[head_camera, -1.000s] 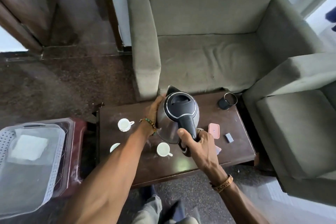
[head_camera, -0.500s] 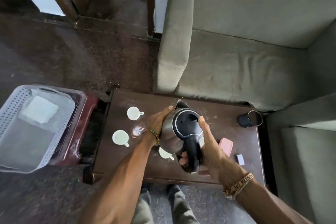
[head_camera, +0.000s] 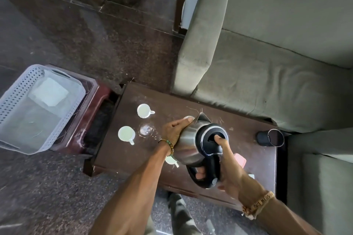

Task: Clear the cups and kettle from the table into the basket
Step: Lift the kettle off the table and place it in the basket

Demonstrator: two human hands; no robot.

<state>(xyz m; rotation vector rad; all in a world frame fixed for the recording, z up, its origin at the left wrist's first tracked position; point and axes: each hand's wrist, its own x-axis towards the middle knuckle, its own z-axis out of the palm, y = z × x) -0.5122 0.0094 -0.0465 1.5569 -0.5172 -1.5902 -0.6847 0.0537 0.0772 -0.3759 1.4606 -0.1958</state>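
Head view: rounded steel kettle [head_camera: 188, 144].

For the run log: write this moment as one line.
stage: kettle lift | right hand: grips kettle handle | left hand: steadies kettle body | white cups on table | basket: no cups inside

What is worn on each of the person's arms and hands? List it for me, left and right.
Both arms are bare, with no sleeves, gloves or rings that I can make out. The left hand has a thin bracelet of green and brown beads at the wrist. The right hand has a wide tan woven wristband with dark lettering too small to read.
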